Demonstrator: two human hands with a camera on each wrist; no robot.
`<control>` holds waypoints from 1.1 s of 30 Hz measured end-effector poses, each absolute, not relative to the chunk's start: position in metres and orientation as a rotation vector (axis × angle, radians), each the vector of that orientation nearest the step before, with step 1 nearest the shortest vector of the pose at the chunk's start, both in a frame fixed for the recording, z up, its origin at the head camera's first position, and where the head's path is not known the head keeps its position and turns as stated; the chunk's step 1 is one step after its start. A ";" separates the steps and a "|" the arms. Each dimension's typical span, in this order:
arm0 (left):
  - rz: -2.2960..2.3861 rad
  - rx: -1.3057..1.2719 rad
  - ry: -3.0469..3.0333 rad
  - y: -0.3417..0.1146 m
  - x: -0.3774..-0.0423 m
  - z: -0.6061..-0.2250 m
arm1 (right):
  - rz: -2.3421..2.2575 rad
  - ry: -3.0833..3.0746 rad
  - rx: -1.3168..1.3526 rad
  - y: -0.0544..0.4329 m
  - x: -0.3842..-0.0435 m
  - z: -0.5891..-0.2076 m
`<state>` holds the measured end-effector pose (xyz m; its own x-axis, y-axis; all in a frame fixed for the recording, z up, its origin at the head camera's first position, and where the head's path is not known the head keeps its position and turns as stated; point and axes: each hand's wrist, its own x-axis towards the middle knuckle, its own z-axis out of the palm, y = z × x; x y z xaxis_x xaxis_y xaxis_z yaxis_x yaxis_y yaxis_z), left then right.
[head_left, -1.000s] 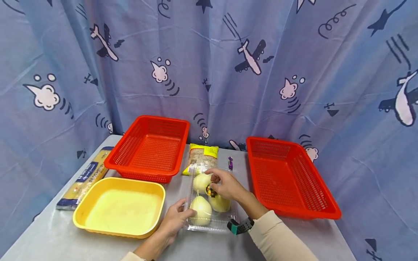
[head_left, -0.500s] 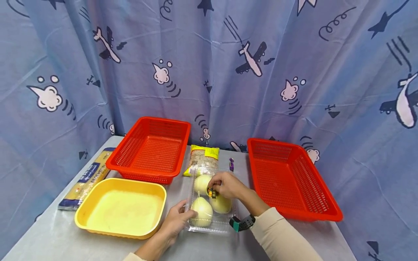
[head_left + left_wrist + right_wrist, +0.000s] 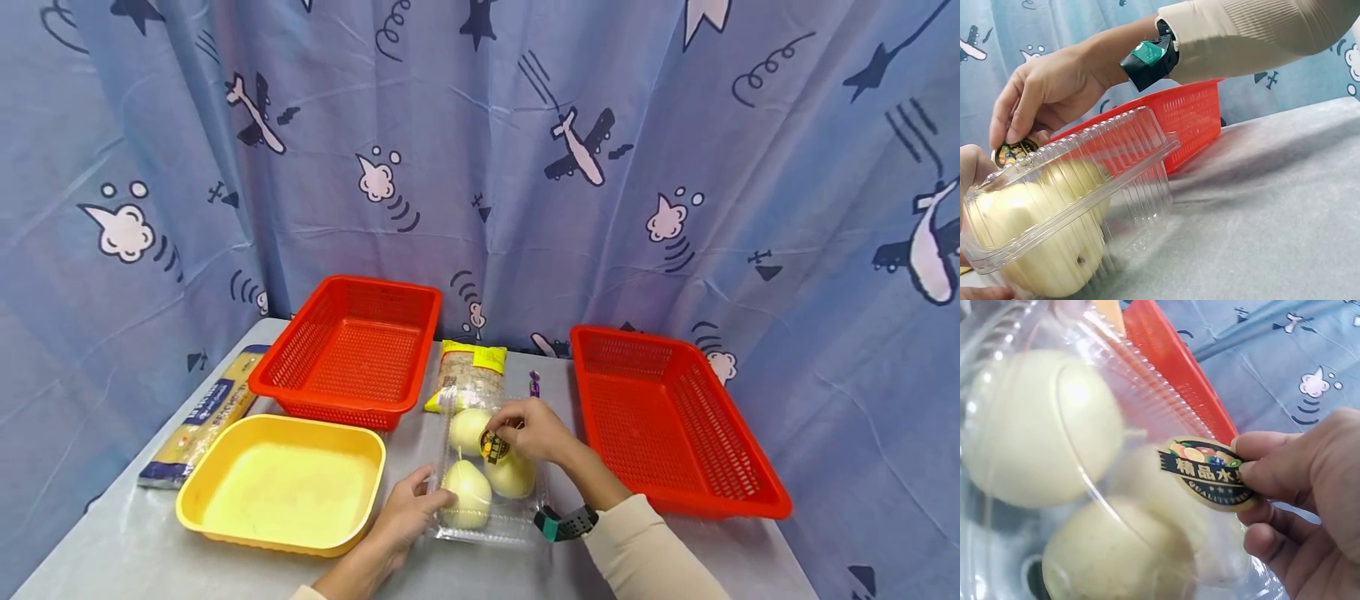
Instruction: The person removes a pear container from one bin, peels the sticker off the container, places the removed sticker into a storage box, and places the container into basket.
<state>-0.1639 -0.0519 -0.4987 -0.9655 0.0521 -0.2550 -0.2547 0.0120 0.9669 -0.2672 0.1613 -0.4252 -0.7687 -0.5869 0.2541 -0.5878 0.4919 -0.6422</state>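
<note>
My left hand (image 3: 408, 512) grips the side of the clear box (image 3: 513, 527) of pears (image 3: 468, 497) on the table (image 3: 450, 575) while my right hand (image 3: 534, 432) pinches a label (image 3: 1205, 472) at its lid, which a hard tug might tear.

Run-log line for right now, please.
right hand: pinches dark label; left hand: holds clear container; contents: three pale fruits; yellow tub: left of container

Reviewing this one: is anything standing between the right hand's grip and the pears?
Yes, the container's clear plastic lid. It covers the pears, while the right hand is outside it, pinching the dark label. Nothing visible stands between that hand and the label.
</note>
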 end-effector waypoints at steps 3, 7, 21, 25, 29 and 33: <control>2.061 -0.214 2.063 -0.053 -0.163 -0.499 | 1.298 -2.694 1.021 0.164 -0.265 -0.427; 2.067 -0.204 2.066 -0.052 -0.164 -0.499 | 1.564 -2.670 0.908 0.169 -0.262 -0.433; 2.046 -0.202 2.089 -0.051 -0.165 -0.496 | 2.083 -2.457 0.667 0.178 -0.243 -0.442; 2.055 -0.204 2.068 -0.052 -0.165 -0.494 | 2.108 -2.407 0.660 0.180 -0.238 -0.445; 2.060 -0.216 2.037 -0.052 -0.163 -0.492 | 2.084 -2.395 0.640 0.181 -0.231 -0.447; 2.075 -0.213 2.015 -0.052 -0.161 -0.490 | 2.069 -2.366 0.606 0.179 -0.224 -0.449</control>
